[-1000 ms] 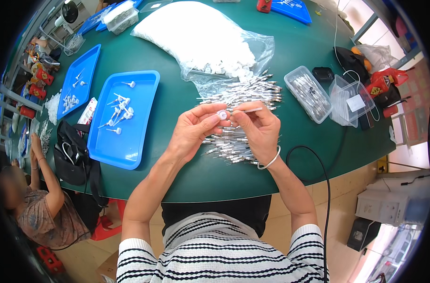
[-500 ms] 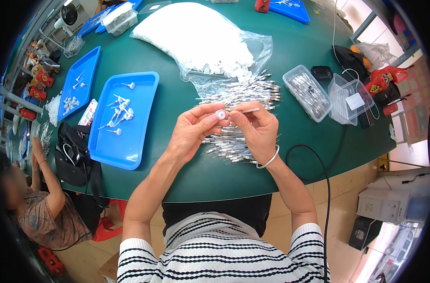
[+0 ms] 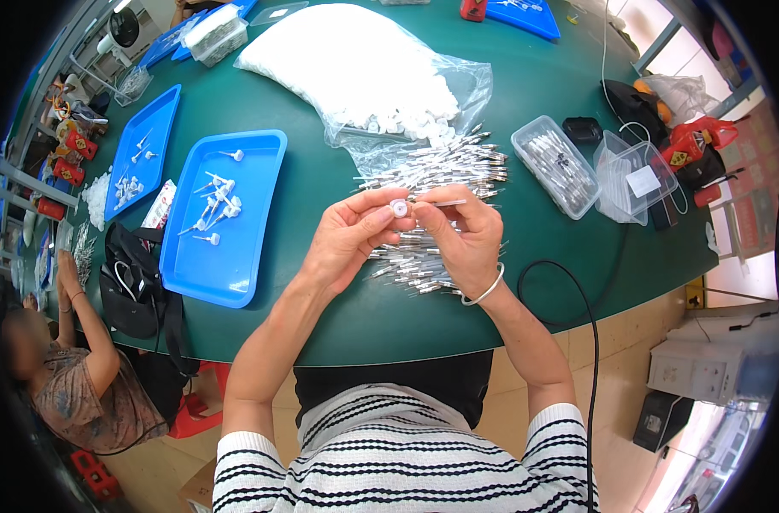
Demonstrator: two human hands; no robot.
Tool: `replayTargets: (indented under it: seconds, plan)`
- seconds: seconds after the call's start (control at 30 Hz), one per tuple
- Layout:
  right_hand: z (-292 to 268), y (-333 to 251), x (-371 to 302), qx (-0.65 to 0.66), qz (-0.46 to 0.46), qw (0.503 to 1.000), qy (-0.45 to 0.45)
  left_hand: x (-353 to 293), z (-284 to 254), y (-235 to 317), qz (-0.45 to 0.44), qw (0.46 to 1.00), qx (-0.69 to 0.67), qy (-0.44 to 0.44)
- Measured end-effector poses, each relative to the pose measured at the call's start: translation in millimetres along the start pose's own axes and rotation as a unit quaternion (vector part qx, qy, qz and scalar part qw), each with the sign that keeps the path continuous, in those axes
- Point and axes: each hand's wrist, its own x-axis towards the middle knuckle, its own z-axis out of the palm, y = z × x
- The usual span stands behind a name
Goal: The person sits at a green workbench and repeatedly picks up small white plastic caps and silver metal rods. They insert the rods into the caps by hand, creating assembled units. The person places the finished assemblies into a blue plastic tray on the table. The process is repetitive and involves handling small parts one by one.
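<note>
Between thumb and forefinger, my left hand [image 3: 348, 235] pinches a small round white cap [image 3: 400, 208]. My right hand [image 3: 465, 239] grips a thin metal rod [image 3: 445, 203], its inner end close against the cap; whether the two are joined is hidden by the fingertips. Beneath and beyond both hands spreads a heap of similar metal rods [image 3: 458, 162]. Past the heap, a large clear bag [image 3: 347, 60] spills white caps [image 3: 424, 117] from its open end. Left of my hands, a blue tray [image 3: 257, 222] holds several white caps fitted on rods [image 3: 223, 203].
A clear box of rods [image 3: 556, 167] and an empty-looking clear container [image 3: 633, 179] stand to the right. A black cable [image 3: 569, 286] loops over the green table [image 3: 347, 333]. At left are a second blue tray [image 3: 163, 120], a black bag [image 3: 133, 286] and a seated co-worker [image 3: 82, 376].
My hands hold nearly the same pose. The rod in my right hand has shifted slightly, and the co-worker's hands have moved a little.
</note>
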Motion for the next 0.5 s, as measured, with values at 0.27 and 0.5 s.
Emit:
replayTargets:
  seconds: [0.27, 0.5]
  plan:
    - [-1.3, -3.2, 1.8, -0.037, -0.021, 0.999, -0.006, -0.3, -1.0, -0.4, 0.019, 0.999, 0.032, 0.0]
    - [-0.2, -6.8, 2.5, -0.08, -0.048, 0.996, -0.007, -0.1, -2.1, -1.6, 0.026, 0.999, 0.036, 0.003]
